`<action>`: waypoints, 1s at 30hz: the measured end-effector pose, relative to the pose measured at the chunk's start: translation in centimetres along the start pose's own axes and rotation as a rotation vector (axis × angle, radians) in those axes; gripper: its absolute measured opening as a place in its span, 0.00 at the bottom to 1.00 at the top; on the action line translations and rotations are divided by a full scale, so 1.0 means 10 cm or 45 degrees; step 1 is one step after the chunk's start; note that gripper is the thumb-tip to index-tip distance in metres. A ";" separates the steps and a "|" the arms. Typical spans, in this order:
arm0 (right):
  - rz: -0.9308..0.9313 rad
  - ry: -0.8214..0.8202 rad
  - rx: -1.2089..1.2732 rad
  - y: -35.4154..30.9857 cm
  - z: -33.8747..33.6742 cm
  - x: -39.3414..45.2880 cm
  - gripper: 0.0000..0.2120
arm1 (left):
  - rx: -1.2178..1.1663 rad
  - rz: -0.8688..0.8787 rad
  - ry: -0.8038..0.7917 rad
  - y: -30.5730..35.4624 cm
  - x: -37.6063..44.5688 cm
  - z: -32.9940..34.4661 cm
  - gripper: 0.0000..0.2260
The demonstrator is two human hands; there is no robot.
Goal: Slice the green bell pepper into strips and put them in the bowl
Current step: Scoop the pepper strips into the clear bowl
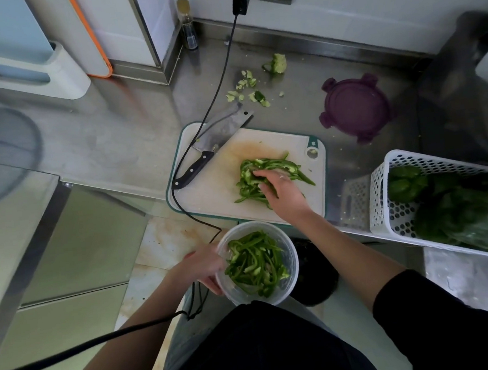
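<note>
Transfer step: right hand [278, 186] fingers curl around strips [265, 177] mid-frame; left hand [204, 269] grips the bowl [290, 257] below. Next, likely lift the bunch into it.

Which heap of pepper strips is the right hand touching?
The heap on the cutting board, under the right hand; the other heap lies in the bowl.

left hand [203, 269] gripping, right hand [278, 186] grasping
</note>
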State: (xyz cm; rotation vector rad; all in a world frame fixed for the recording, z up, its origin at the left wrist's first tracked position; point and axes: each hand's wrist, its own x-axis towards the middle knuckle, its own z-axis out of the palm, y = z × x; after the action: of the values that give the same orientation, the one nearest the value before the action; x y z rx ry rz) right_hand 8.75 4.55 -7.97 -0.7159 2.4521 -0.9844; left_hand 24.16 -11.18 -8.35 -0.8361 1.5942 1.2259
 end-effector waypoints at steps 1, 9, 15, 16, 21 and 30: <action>-0.001 0.003 0.003 0.00 0.00 0.00 0.16 | -0.004 0.000 -0.005 0.00 0.00 0.00 0.22; 0.042 0.023 -0.073 0.04 0.02 0.02 0.17 | 0.135 -0.022 -0.022 -0.01 -0.13 0.03 0.13; 0.029 0.053 -0.074 0.07 0.02 -0.01 0.17 | 0.050 0.086 0.092 0.04 -0.22 0.09 0.09; 0.023 0.058 -0.067 0.07 0.03 -0.03 0.16 | 0.043 0.089 0.096 0.03 -0.21 0.09 0.09; 0.012 0.032 0.007 0.05 0.08 -0.12 0.16 | -0.041 0.081 0.090 -0.01 -0.15 0.10 0.08; -0.084 0.000 0.056 -0.04 0.21 -0.38 0.14 | -0.005 0.127 0.190 0.05 -0.06 0.10 0.08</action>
State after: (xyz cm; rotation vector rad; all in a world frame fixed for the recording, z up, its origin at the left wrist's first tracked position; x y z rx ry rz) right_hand 12.94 5.45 -8.40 -0.7868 2.4125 -1.0596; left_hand 24.16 -10.09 -7.69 -0.8767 1.7717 1.2616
